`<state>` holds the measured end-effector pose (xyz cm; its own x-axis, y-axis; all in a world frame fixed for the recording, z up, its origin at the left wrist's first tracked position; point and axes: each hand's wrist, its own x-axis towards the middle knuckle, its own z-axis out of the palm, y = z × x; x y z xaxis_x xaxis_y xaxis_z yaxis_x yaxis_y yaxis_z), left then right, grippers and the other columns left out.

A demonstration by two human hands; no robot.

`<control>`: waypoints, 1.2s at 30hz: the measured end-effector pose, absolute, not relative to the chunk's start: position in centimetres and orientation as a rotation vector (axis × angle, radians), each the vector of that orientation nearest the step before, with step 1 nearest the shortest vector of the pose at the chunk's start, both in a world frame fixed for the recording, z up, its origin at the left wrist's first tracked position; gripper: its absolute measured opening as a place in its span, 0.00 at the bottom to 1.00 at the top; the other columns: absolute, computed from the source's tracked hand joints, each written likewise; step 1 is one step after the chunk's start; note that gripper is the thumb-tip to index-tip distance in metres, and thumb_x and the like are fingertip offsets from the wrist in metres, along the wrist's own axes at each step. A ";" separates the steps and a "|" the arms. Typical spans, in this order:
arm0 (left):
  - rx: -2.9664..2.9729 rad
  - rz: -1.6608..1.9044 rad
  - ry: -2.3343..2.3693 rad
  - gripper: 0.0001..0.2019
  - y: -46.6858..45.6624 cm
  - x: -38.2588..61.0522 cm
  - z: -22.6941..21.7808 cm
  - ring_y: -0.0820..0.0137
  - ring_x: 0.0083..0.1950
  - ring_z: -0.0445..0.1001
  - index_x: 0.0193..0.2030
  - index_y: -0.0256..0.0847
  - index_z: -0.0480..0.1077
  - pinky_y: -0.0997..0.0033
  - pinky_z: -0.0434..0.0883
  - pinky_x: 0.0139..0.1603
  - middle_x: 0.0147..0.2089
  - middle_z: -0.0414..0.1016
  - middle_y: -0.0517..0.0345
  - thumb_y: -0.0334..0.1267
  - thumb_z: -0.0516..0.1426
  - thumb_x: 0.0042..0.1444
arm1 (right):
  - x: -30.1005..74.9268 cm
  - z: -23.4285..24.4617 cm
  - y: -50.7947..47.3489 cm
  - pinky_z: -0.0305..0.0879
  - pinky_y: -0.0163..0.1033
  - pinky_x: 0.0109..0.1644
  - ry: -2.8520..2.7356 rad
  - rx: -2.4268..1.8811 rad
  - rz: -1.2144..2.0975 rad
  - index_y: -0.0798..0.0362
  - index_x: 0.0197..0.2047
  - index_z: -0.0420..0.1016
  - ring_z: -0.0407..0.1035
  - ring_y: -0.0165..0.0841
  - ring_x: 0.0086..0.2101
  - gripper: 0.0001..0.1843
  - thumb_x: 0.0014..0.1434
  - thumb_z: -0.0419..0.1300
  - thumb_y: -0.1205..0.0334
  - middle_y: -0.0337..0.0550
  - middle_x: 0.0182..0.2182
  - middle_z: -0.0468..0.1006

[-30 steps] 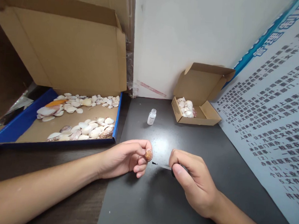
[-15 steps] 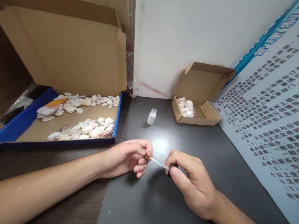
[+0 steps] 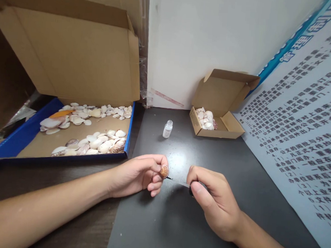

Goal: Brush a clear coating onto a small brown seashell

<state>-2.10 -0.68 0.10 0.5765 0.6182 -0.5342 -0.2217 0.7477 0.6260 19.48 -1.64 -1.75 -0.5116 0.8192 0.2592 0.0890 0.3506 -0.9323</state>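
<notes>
While left hand [image 3: 139,175] fingers pinch a shell [image 3: 164,171] and right hand [image 3: 214,199] grips a brush [image 3: 178,182], both boxes [image 3: 222,124] hold shells

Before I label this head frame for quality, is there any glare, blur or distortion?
Head view: a soft glare patch on the dark mat behind the left hand; the brush in the right hand looks faint; the poster edges bow from wide-angle distortion.

Both forearms bare, stretched forward from lower frame edge, converging at centre. Left hand [image 3: 139,175] curled palm-inward, thumb and forefinger pinched tight at fingertips. Right hand [image 3: 212,201] back-up, knuckles raised, thumb pressed against forefinger in fine pinch. Hands near, not touching.
</notes>
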 end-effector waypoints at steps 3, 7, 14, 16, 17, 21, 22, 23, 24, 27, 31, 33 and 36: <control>0.535 0.519 0.823 0.03 -0.7 -2.1 0.1 0.76 0.22 0.60 0.31 0.36 0.66 0.73 0.66 0.28 0.23 0.60 0.63 0.31 0.53 0.54 | 19.4 -1.6 -1.6 0.52 0.33 0.26 -1.871 -0.775 1.227 0.52 0.28 0.62 0.56 0.26 0.22 0.13 0.66 0.50 0.62 0.34 0.21 0.62; 0.543 0.515 0.812 0.03 -0.6 -2.1 0.1 0.76 0.22 0.61 0.30 0.36 0.66 0.73 0.66 0.29 0.23 0.60 0.63 0.30 0.53 0.54 | 19.4 -1.7 -1.6 0.50 0.33 0.25 -1.870 -0.844 1.216 0.52 0.25 0.57 0.54 0.26 0.21 0.16 0.66 0.51 0.62 0.33 0.19 0.58; 0.531 0.526 0.809 0.03 -0.7 -2.1 0.0 0.76 0.22 0.61 0.31 0.36 0.66 0.73 0.66 0.29 0.23 0.60 0.63 0.30 0.53 0.55 | 19.4 -1.7 -1.6 0.52 0.33 0.26 -1.877 -0.788 1.212 0.52 0.28 0.61 0.56 0.26 0.22 0.13 0.66 0.50 0.62 0.34 0.21 0.61; 0.534 0.524 0.807 0.04 -0.7 -2.1 0.1 0.76 0.22 0.61 0.30 0.36 0.66 0.73 0.66 0.29 0.23 0.60 0.63 0.30 0.52 0.55 | 19.4 -1.7 -1.6 0.51 0.33 0.26 -1.878 -0.826 1.202 0.52 0.26 0.59 0.55 0.26 0.21 0.15 0.66 0.51 0.63 0.33 0.20 0.60; 0.536 0.522 0.808 0.04 -0.7 -2.1 0.1 0.76 0.22 0.61 0.30 0.36 0.66 0.73 0.66 0.29 0.23 0.60 0.62 0.29 0.52 0.55 | 19.4 -1.7 -1.6 0.50 0.33 0.25 -1.873 -0.836 1.195 0.52 0.25 0.57 0.54 0.25 0.21 0.16 0.66 0.51 0.63 0.33 0.19 0.59; 0.532 0.520 0.810 0.04 -0.7 -2.1 0.1 0.76 0.22 0.61 0.30 0.36 0.66 0.73 0.66 0.29 0.23 0.60 0.62 0.30 0.53 0.55 | 19.6 -1.7 -1.7 0.51 0.33 0.26 -1.854 -0.780 1.202 0.52 0.26 0.59 0.55 0.26 0.21 0.14 0.65 0.50 0.63 0.33 0.20 0.60; 0.529 0.523 0.811 0.04 -0.7 -2.1 0.1 0.76 0.22 0.61 0.30 0.36 0.66 0.73 0.66 0.28 0.23 0.60 0.62 0.30 0.53 0.55 | 19.6 -1.7 -1.7 0.51 0.33 0.26 -1.860 -0.767 1.213 0.52 0.28 0.61 0.55 0.26 0.22 0.13 0.66 0.50 0.62 0.34 0.21 0.61; 0.527 0.526 0.812 0.03 -0.7 -2.1 0.1 0.76 0.22 0.61 0.31 0.36 0.66 0.73 0.66 0.28 0.23 0.60 0.62 0.30 0.53 0.55 | 19.6 -1.7 -1.8 0.52 0.34 0.27 -1.870 -0.767 1.225 0.52 0.29 0.62 0.56 0.26 0.22 0.12 0.66 0.50 0.62 0.34 0.21 0.62; 0.527 0.526 0.812 0.03 -0.7 -2.1 0.1 0.76 0.22 0.61 0.31 0.36 0.66 0.73 0.66 0.28 0.23 0.60 0.62 0.30 0.53 0.55 | 19.6 -1.7 -1.8 0.52 0.33 0.27 -1.880 -0.783 1.232 0.52 0.29 0.62 0.56 0.26 0.22 0.12 0.66 0.50 0.62 0.34 0.22 0.62; 0.536 0.516 0.803 0.04 -0.7 -2.1 0.1 0.77 0.22 0.61 0.31 0.36 0.66 0.73 0.66 0.29 0.23 0.60 0.62 0.30 0.53 0.55 | 19.5 -1.8 -1.7 0.50 0.33 0.25 -1.881 -0.858 1.221 0.52 0.26 0.58 0.54 0.25 0.21 0.15 0.66 0.50 0.62 0.33 0.20 0.59; 0.536 0.524 0.801 0.04 -0.7 -2.1 0.1 0.77 0.22 0.60 0.31 0.36 0.66 0.73 0.66 0.28 0.23 0.60 0.62 0.30 0.52 0.55 | 19.4 -1.9 -1.6 0.51 0.33 0.26 -1.857 -0.812 1.224 0.52 0.27 0.59 0.55 0.25 0.21 0.15 0.67 0.50 0.61 0.32 0.20 0.59; 0.533 0.524 0.805 0.04 -0.7 -2.1 0.0 0.77 0.22 0.60 0.30 0.36 0.66 0.73 0.66 0.28 0.23 0.60 0.62 0.30 0.52 0.55 | 19.4 -1.9 -1.6 0.52 0.32 0.26 -1.868 -0.797 1.245 0.52 0.28 0.60 0.55 0.25 0.21 0.14 0.67 0.49 0.61 0.33 0.21 0.61; 0.538 0.518 0.805 0.04 -0.7 -2.1 0.0 0.77 0.22 0.61 0.30 0.36 0.66 0.73 0.66 0.29 0.23 0.60 0.62 0.29 0.52 0.55 | 19.5 -1.8 -1.6 0.50 0.32 0.25 -1.870 -0.848 1.226 0.52 0.26 0.58 0.53 0.25 0.21 0.16 0.67 0.50 0.61 0.32 0.20 0.58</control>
<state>-2.11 -0.68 0.04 0.5860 0.6155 -0.5270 -0.2246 0.7483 0.6242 19.49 -1.63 -1.83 -0.5139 0.8296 0.2184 0.1307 0.3273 -0.9358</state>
